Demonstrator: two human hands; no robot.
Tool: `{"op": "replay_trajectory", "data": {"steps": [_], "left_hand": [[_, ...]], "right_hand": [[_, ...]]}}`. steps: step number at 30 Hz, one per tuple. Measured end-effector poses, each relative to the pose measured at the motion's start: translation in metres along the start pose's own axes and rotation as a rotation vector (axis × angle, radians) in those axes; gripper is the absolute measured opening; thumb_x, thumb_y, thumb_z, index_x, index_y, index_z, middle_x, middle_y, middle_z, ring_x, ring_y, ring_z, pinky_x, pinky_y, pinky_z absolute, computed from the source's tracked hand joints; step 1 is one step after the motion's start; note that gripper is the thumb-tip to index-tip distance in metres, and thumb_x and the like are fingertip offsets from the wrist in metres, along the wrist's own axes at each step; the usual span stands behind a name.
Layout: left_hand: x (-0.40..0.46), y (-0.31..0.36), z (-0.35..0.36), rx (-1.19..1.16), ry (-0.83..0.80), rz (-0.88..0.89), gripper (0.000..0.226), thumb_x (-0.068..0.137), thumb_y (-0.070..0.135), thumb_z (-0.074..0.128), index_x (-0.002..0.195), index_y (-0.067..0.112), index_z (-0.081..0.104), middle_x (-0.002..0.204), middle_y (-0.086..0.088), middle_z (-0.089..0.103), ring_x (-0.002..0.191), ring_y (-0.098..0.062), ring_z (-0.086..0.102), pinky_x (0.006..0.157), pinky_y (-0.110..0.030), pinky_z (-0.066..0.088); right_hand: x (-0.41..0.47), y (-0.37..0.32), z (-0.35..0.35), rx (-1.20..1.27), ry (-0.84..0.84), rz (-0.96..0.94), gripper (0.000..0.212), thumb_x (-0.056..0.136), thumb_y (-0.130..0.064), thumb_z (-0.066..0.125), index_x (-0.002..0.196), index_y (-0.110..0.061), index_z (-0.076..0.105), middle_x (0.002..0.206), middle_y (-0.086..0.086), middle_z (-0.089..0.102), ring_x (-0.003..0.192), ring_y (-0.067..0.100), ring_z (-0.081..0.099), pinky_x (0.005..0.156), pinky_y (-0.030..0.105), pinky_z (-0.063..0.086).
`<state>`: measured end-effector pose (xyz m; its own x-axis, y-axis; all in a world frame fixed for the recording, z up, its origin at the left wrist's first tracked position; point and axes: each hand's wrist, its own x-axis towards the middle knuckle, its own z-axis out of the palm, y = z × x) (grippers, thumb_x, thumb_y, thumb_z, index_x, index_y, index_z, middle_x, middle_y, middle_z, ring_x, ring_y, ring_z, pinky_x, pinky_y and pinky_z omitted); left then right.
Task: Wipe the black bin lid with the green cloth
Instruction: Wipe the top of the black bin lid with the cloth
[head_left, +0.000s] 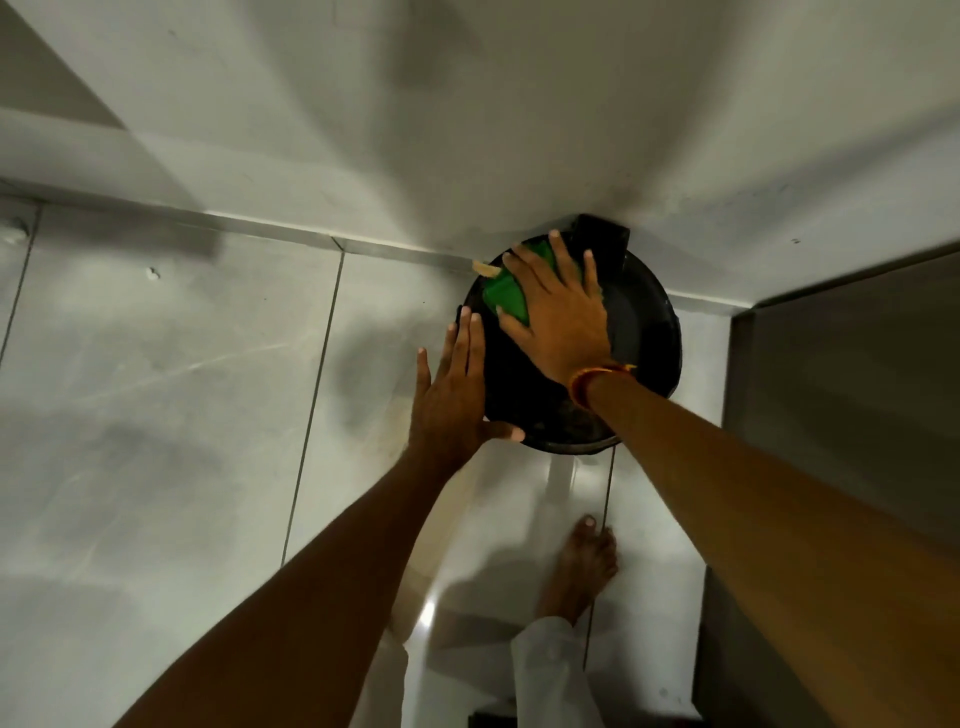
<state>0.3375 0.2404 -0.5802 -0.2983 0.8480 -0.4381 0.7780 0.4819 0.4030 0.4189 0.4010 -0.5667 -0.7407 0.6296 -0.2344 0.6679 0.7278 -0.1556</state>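
A round black bin lid (644, 332) sits against the wall in a corner of the floor. My right hand (558, 306) lies flat on the lid's far left part, fingers spread, pressing the green cloth (506, 299) under the palm; only the cloth's left part shows. My left hand (454, 395) rests open against the lid's left rim, its thumb lying on the near edge. The lid's black hinge block (602, 236) pokes out behind my right fingers.
White wall rises behind the bin, with a skirting strip along its foot. Pale floor tiles (156, 415) spread to the left. A dark door or panel (852, 395) stands at the right. My bare foot (582, 566) is on the floor just in front of the bin.
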Motion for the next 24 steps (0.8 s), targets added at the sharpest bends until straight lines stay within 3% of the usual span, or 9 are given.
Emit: {"op": "replay_trajectory", "data": {"steps": [2,4,7,13,16,20,24], "left_hand": [[0.0,0.0,-0.001,0.025,-0.006,0.002,0.15,0.061,0.081,0.071,0.162,0.007,-0.012,0.173,-0.011,-0.012,0.16,-0.028,-0.008,0.127,-0.062,0.003],[-0.001,0.001,-0.003,0.039,-0.021,0.001,0.149,0.063,0.08,0.07,0.161,0.007,-0.014,0.172,-0.012,-0.015,0.16,-0.028,-0.011,0.127,-0.061,0.0],[-0.001,0.011,-0.004,0.072,-0.008,-0.01,0.15,0.064,0.07,0.078,0.16,0.006,-0.017,0.171,-0.014,-0.017,0.159,-0.029,-0.013,0.128,-0.058,0.0],[0.0,0.028,-0.002,0.137,-0.022,0.051,0.145,0.068,0.054,0.084,0.159,0.004,-0.017,0.17,-0.017,-0.02,0.159,-0.032,-0.013,0.129,-0.056,0.009],[-0.001,0.031,0.0,0.165,-0.02,0.045,0.145,0.067,0.052,0.085,0.16,0.003,-0.016,0.17,-0.018,-0.019,0.159,-0.032,-0.011,0.129,-0.055,0.01],[0.0,0.035,-0.001,0.187,-0.028,0.028,0.145,0.068,0.053,0.084,0.159,0.003,-0.017,0.169,-0.018,-0.021,0.159,-0.033,-0.011,0.129,-0.054,0.012],[0.002,0.037,-0.001,0.167,-0.041,0.008,0.146,0.068,0.051,0.085,0.159,0.005,-0.019,0.17,-0.016,-0.021,0.159,-0.032,-0.011,0.128,-0.054,0.011]], "right_hand": [[-0.011,-0.004,0.005,0.0,0.024,-0.001,0.073,0.096,-0.058,0.038,0.16,-0.024,0.032,0.169,-0.001,0.029,0.161,0.033,0.011,0.129,0.06,0.008],[-0.05,0.003,0.015,-0.016,0.027,-0.115,0.075,0.097,-0.056,0.043,0.163,-0.024,0.026,0.172,-0.001,0.023,0.161,0.032,0.01,0.129,0.06,0.009],[-0.116,0.033,0.025,-0.045,0.024,-0.154,0.078,0.096,-0.053,0.049,0.164,-0.024,0.023,0.173,-0.001,0.019,0.162,0.031,0.01,0.129,0.06,0.013],[-0.062,0.072,0.003,0.081,0.06,0.29,0.075,0.1,-0.052,0.047,0.164,-0.023,0.021,0.174,0.0,0.015,0.161,0.036,0.008,0.127,0.06,0.012],[-0.039,0.067,-0.003,0.041,0.031,0.189,0.074,0.101,-0.055,0.041,0.164,-0.024,0.018,0.174,-0.002,0.012,0.161,0.035,0.006,0.128,0.062,0.01],[-0.104,0.045,0.018,0.007,0.012,-0.072,0.075,0.098,-0.052,0.044,0.164,-0.024,0.022,0.173,-0.002,0.019,0.162,0.03,0.01,0.127,0.062,0.016],[-0.156,0.065,0.028,0.117,0.005,0.077,0.076,0.098,-0.051,0.049,0.164,-0.027,0.02,0.173,-0.006,0.017,0.163,0.027,0.004,0.129,0.059,0.016]]}}
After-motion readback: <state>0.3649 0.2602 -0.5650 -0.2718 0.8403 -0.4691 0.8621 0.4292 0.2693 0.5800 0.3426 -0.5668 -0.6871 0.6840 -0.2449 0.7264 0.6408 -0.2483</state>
